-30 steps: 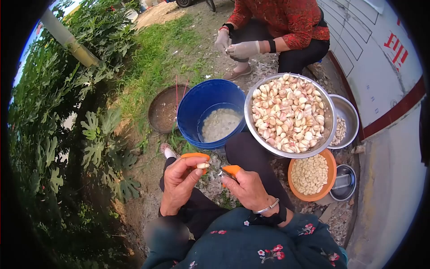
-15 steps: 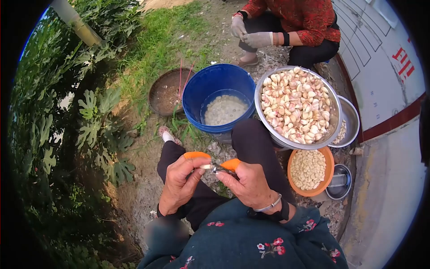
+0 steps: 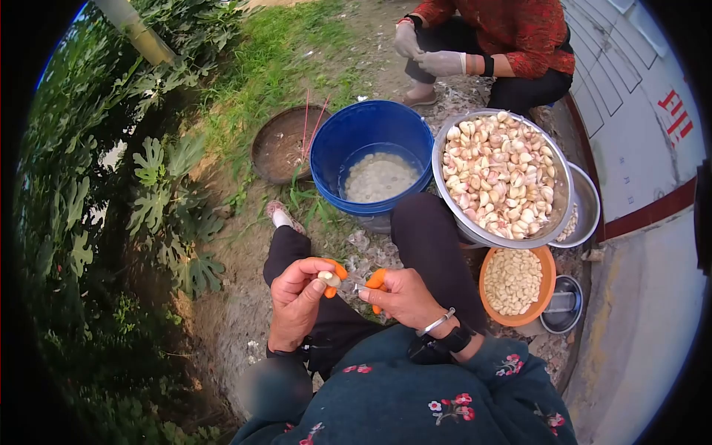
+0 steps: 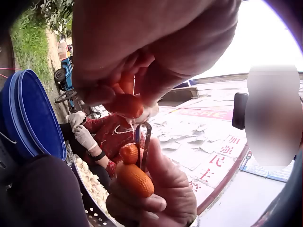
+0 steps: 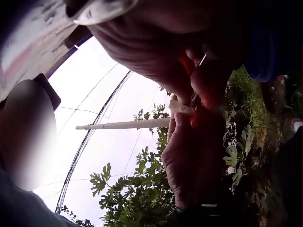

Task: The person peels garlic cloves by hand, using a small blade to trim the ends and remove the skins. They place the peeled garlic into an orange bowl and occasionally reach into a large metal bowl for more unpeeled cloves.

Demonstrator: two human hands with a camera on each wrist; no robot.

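The garlic clove (image 3: 327,277) is pinched in the left hand's (image 3: 293,304) fingers, above littered outdoor ground (image 3: 237,297); the right hand's (image 3: 409,298) clamp a metal tool (image 4: 143,146). Rightward, a bent leg (image 3: 434,252) precedes the steel bowl (image 3: 443,194) and pale wall (image 3: 638,282); grass (image 3: 267,67) lies ahead.

The right hand (image 3: 410,300) has moved the metal tool (image 3: 359,288) a little away from the garlic clove (image 3: 328,279). The blue bucket (image 3: 337,174) now appears slightly more to the right.

Pale wall (image 3: 645,237) beside leafy greenery (image 3: 152,178).
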